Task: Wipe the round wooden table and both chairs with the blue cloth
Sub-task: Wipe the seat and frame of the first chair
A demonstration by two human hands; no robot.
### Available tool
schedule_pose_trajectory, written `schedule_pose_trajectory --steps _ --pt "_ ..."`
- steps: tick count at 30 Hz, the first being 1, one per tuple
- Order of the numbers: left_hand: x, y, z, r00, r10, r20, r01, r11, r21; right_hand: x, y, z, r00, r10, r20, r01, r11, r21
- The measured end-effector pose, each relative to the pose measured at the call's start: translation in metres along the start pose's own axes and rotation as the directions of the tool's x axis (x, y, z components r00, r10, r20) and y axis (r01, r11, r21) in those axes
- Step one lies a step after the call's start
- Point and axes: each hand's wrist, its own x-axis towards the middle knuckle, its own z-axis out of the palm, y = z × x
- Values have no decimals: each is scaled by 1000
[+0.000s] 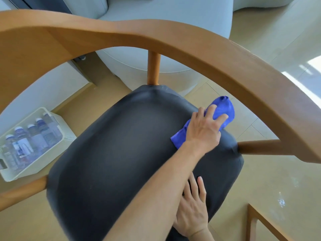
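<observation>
The wooden chair [191, 44] fills the view, its dark padded seat [121, 145] the surface in hand, so the chair-wiping step looks underway; the round table is out of view. On the seat's far right edge lies the blue cloth [224, 108], bunched under the left hand [203, 131], whose fingers [212, 108] curl over it, pressing down. The right hand [191, 211] rests flat on the near seat, fingers relaxed. Next, I judge, a sweep back across the seat, then the frame
</observation>
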Motion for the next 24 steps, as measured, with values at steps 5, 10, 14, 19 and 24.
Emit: schedule_pose_trajectory --steps 5,10,14,19,24 --pt "41 -37 -15 989 -145 -17 146 985 96 1 -1 0 999 10 -51 -8 999 44" --pt "42 -128 -55 953 -288 -95 301 935 187 1 0 2 999 -6 -45 8 999 31" --pt "11 -143 -62 966 -220 -136 243 951 191 2 -1 2 999 1 -54 1 999 49" --pt "-12 -157 -71 962 -212 -175 237 962 137 1 0 2 1000 2 -32 0 999 42" --pt "-70 -191 -73 831 -485 -274 474 874 -110 -1 0 3 1000 2 -27 -1 998 55"
